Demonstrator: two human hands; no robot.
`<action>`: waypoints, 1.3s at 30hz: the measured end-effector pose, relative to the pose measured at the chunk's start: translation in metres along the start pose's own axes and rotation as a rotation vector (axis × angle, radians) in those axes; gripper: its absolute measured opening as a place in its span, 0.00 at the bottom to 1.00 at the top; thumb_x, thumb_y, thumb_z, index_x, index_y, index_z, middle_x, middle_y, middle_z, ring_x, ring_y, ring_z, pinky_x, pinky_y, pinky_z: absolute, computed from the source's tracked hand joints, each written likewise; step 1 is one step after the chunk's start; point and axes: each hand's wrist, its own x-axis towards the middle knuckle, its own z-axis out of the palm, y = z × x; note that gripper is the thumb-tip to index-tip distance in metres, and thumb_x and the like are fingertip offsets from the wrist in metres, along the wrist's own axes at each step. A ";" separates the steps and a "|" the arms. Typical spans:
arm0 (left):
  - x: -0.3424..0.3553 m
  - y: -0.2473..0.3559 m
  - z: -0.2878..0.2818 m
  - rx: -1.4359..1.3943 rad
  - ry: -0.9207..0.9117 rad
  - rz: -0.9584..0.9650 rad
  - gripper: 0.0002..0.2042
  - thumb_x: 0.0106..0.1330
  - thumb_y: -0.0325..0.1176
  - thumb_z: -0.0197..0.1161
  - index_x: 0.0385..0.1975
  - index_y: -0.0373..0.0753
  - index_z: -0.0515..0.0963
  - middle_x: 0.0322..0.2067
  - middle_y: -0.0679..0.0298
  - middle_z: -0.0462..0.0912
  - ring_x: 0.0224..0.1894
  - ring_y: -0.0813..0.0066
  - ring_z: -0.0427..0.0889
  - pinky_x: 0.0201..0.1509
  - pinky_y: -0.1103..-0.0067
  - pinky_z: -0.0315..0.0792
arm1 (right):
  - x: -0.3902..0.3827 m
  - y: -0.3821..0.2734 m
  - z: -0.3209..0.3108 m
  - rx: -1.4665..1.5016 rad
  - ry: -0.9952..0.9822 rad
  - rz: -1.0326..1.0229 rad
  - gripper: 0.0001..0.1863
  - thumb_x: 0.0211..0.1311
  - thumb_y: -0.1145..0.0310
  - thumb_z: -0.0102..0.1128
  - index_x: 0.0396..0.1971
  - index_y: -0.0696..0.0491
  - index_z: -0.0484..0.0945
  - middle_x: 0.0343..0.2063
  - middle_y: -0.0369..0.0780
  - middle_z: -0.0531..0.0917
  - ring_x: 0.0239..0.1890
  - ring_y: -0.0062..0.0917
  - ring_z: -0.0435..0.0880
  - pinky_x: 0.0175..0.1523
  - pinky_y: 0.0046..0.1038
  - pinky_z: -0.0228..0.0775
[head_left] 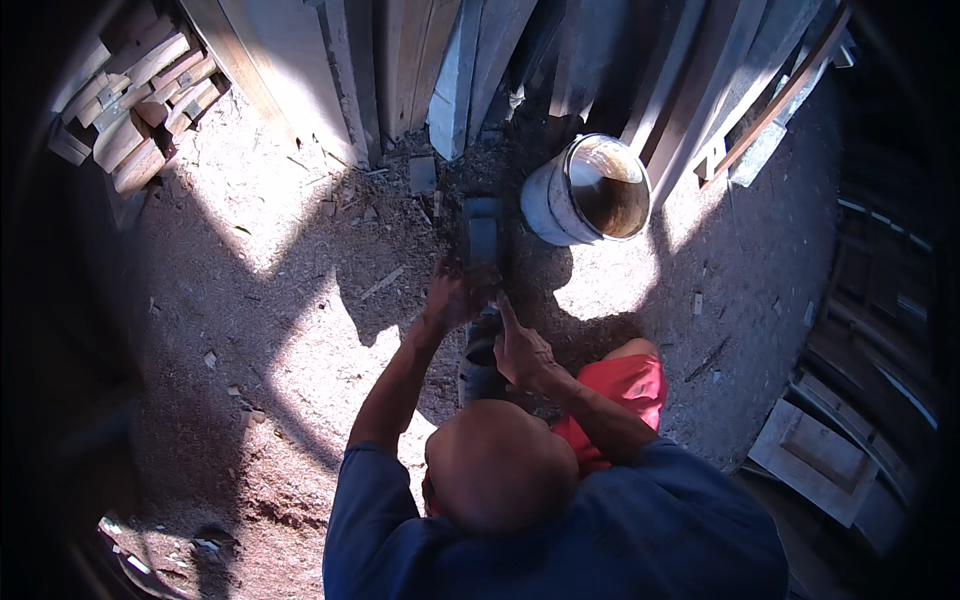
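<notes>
Neither of my hands is in view. Below me a co-worker [555, 535] in a blue shirt and red shorts [615, 390] bends forward, seen from above and behind. Both arms reach toward a long, narrow dark piece [482, 228] in the middle. The co-worker's left hand [450, 298] is at its near end; the right hand [525, 352] is just beside it, index finger extended toward the left one. What the fingers grip is too shadowed to make out. A dark rounded support [472, 375] lies beneath, partly hidden by the head.
A pale, stained bucket [550, 200] stands right of the dark piece. Upright boards [405, 60] line the back. Wood offcuts [135, 145] are piled at upper left, and panels [805, 465] are stacked at right. Shavings and chips cover the sunlit, shadow-striped floor [250, 330].
</notes>
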 end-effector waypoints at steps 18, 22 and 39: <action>0.083 -0.027 -0.044 -0.065 -0.136 -0.156 0.24 0.51 0.46 0.82 0.50 0.49 0.88 0.51 0.65 0.90 0.54 0.62 0.88 0.68 0.63 0.69 | 0.088 -0.009 -0.051 0.083 0.120 -0.185 0.42 0.72 0.64 0.52 0.82 0.44 0.45 0.31 0.59 0.86 0.33 0.52 0.89 0.47 0.52 0.81; 0.061 -0.023 -0.048 -0.178 -0.123 -0.185 0.26 0.50 0.48 0.82 0.50 0.49 0.88 0.51 0.66 0.90 0.54 0.63 0.88 0.66 0.61 0.69 | 0.071 -0.020 -0.067 0.050 -0.071 -0.161 0.43 0.70 0.64 0.54 0.81 0.46 0.45 0.37 0.61 0.86 0.39 0.54 0.88 0.51 0.51 0.79; 0.000 0.007 -0.017 -0.166 -0.063 -0.171 0.20 0.55 0.42 0.80 0.49 0.52 0.89 0.54 0.69 0.89 0.61 0.66 0.85 0.68 0.51 0.67 | 0.007 -0.005 -0.032 -0.019 -0.059 -0.133 0.43 0.70 0.64 0.51 0.81 0.48 0.44 0.42 0.63 0.86 0.46 0.61 0.86 0.55 0.57 0.76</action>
